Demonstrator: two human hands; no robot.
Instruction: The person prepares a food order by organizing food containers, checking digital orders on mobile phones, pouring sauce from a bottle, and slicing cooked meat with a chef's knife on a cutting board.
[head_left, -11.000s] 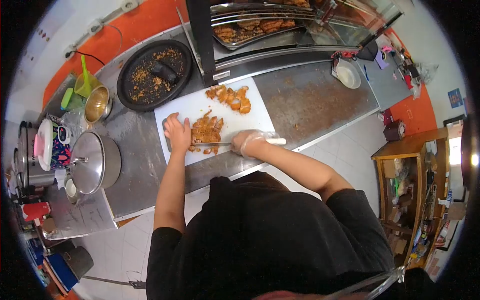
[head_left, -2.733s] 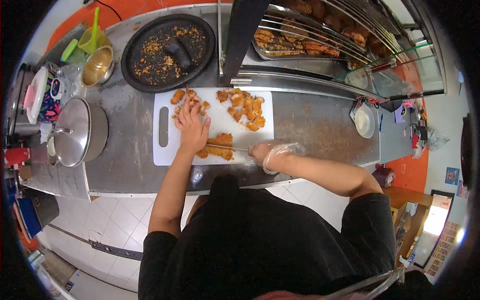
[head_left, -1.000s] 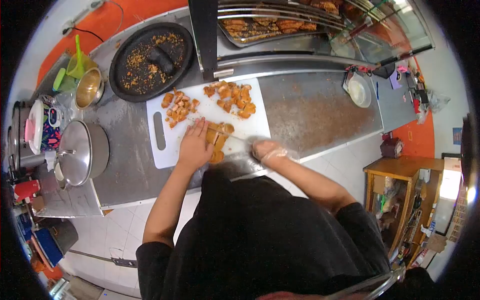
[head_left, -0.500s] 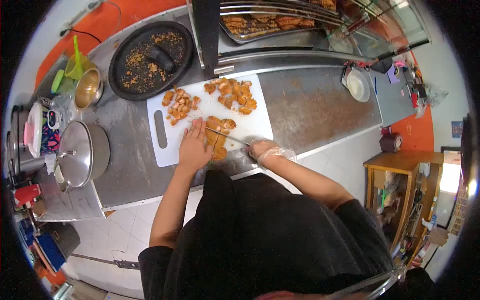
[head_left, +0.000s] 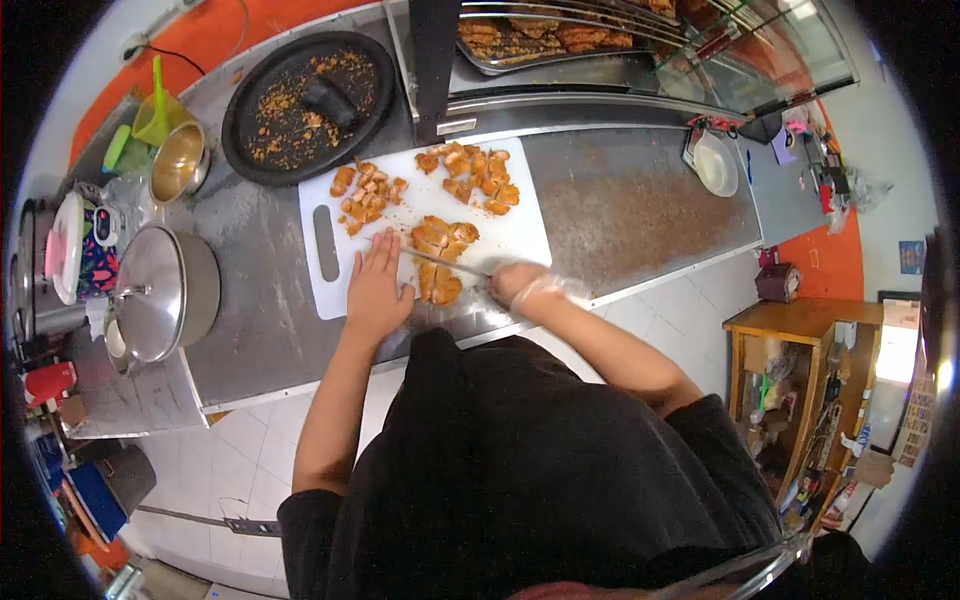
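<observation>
Cutting: the knife (head_left: pixel 440 259) lies slantwise across a slab of orange-crusted fried meat (head_left: pixel 440 262) on the white cutting board (head_left: pixel 520 235).
Right hand (head_left: pixel 520 285): wrapped in a thin clear glove, clenched around the knife's handle at the board's near right corner (the handle itself is hidden inside the fist).
Left hand (head_left: pixel 377 285): bare, laid flat with fingers spread on the board just left of the meat, gripping nothing; its fingertips touch or nearly touch the slab's edge, I cannot tell which.
Meat under the blade: near the board's front edge, already parted into several strips that sit close together.
Cut pieces, left (head_left: pixel 365 190): a small heap toward the board's far left.
Cut pieces, right (head_left: pixel 478 177): a larger heap at the far edge, just beside the foot of the display case.
Board: lies on a worn steel counter (head_left: pixel 640 210), its handle slot to the person's left.
Behind the board: a round dark tray (head_left: pixel 300 100) strewn with crumbs, with a dark pestle-like lump on it.
Display case (head_left: pixel 600 40): glass-fronted, holding more fried pieces on metal trays.
Far left: a lidded steel pot (head_left: pixel 165 290), a brass-coloured bowl (head_left: pixel 178 175) and a green funnel (head_left: pixel 158 115).
Far right on the counter: a small white dish (head_left: pixel 715 162).
</observation>
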